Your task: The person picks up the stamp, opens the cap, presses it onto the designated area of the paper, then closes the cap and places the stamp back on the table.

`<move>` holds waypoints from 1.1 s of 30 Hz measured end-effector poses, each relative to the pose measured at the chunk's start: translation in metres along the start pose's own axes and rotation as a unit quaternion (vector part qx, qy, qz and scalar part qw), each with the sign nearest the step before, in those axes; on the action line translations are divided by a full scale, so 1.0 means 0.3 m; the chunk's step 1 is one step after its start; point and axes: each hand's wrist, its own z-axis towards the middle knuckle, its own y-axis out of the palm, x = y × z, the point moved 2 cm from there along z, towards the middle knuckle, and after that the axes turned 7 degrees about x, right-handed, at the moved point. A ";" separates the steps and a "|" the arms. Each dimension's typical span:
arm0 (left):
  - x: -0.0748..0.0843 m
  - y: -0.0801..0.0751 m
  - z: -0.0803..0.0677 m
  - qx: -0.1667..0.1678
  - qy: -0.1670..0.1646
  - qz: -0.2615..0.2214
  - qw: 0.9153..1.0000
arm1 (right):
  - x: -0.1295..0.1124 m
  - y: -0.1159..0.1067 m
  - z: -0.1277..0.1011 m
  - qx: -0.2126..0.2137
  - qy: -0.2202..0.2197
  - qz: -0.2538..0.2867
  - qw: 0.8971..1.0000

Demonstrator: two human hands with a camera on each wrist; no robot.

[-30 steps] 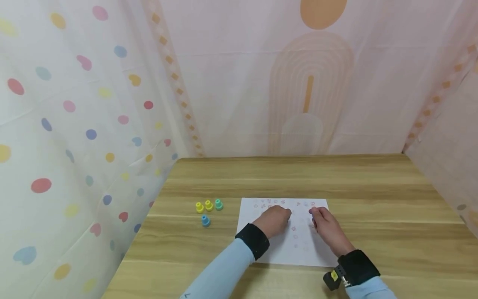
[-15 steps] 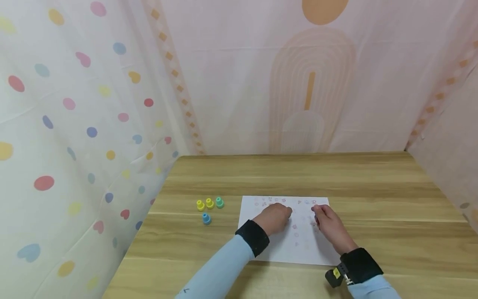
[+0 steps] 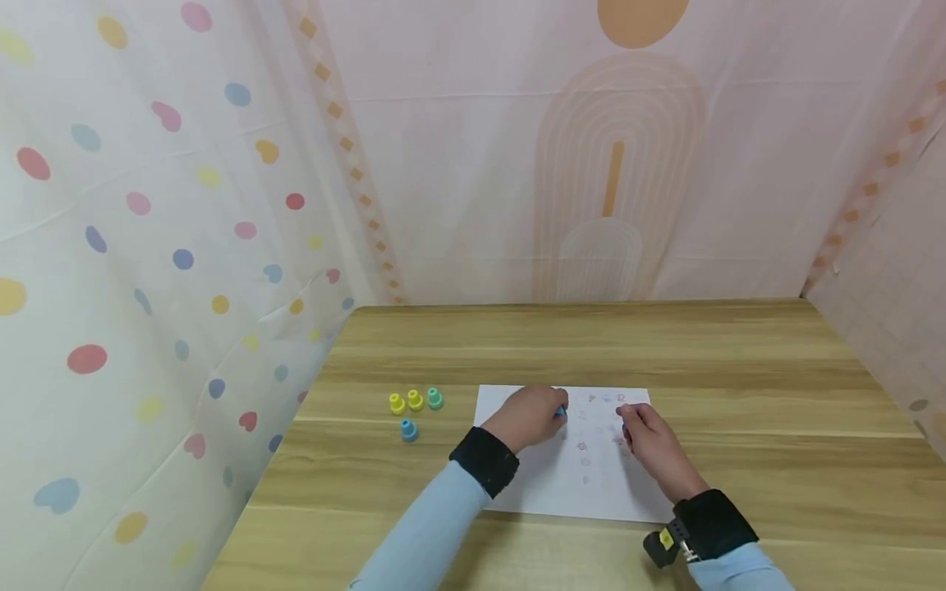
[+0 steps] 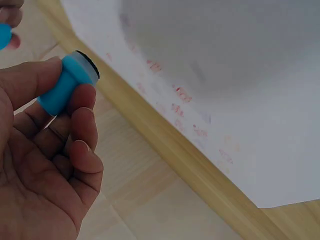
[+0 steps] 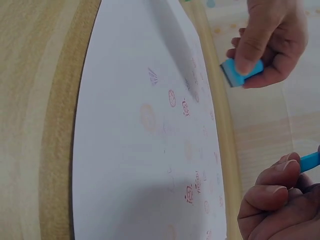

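Note:
In the left wrist view my left hand (image 4: 45, 135) pinches a blue stamp (image 4: 72, 75) between thumb and fingers, its dark stamping face tilted up and outward. Seen from the head, this left hand (image 3: 526, 417) is over the upper left of a white sheet of paper (image 3: 547, 492) with faint red, purple and orange prints. My right hand (image 3: 659, 450), over the sheet's right side, holds a small bright blue piece (image 5: 310, 161), perhaps a stamp cap; fingers hide much of it. The left hand covers some of the prints.
Left of the paper, two yellow stamps (image 3: 406, 401) and a green stamp (image 3: 434, 398) stand in a row on the wooden table (image 3: 355, 492). A blue stamp (image 3: 409, 430) stands just in front of them. Patterned curtains (image 3: 458, 164) hang behind and at the sides.
My left hand has moved up and slightly left over the paper, and a blue bit of the stamp now shows at its fingers. The right hand stays nearly still.

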 end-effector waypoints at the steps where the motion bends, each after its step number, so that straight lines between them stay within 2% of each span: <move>1: -0.003 -0.010 -0.002 0.008 -0.001 -0.008 1.000 | -0.001 0.000 0.000 0.000 0.001 0.002 1.000; 7: -0.014 -0.038 -0.019 0.046 -0.025 -0.087 0.995 | 0.000 0.000 0.005 0.001 0.005 0.013 1.000; 16: -0.030 -0.024 -0.044 0.098 -0.080 -0.187 0.974 | -0.008 -0.003 0.008 0.003 0.002 0.023 1.000; 20: -0.030 -0.026 -0.052 0.116 -0.091 -0.236 0.960 | -0.016 -0.002 0.006 0.002 -0.003 0.031 1.000; 27: -0.015 -0.016 -0.057 0.138 -0.105 -0.331 0.928 | -0.020 0.012 0.006 -0.004 -0.012 0.044 0.999; 29: -0.007 -0.012 -0.059 0.138 -0.103 -0.340 0.925 | -0.020 0.017 0.006 -0.005 -0.014 0.047 0.999; 33: 0.012 -0.004 -0.064 0.134 -0.091 -0.345 0.925 | -0.023 0.027 0.007 -0.009 -0.012 0.056 0.998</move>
